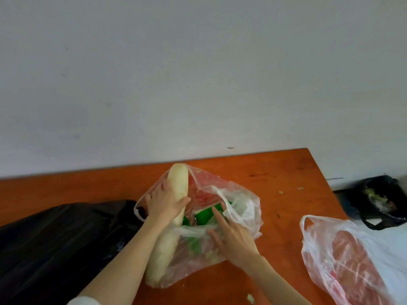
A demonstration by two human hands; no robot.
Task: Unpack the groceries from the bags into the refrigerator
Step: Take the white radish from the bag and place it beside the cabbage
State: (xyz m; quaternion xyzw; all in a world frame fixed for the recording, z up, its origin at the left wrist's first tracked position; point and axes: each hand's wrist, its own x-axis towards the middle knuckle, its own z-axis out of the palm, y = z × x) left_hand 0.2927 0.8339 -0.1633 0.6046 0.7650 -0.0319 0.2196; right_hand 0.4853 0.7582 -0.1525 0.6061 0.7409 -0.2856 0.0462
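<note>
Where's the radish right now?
In the head view, the radish lies centre-left in the clear bag on the table, gripped by the left hand, beside the black bag.

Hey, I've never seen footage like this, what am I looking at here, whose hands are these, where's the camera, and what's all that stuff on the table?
There is no machine here. The single picture comes from a camera worn on a person's head, looking down at their own two bare hands over an orange table set against a pale wall.

The left hand grips a long white radish that sticks out of a clear plastic bag. The right hand rests open on that bag, fingers by its opening; something green shows inside.

A black bag lies at left, another clear bag holding something red at right, and a small black bag sits beyond the table's right edge.
</note>
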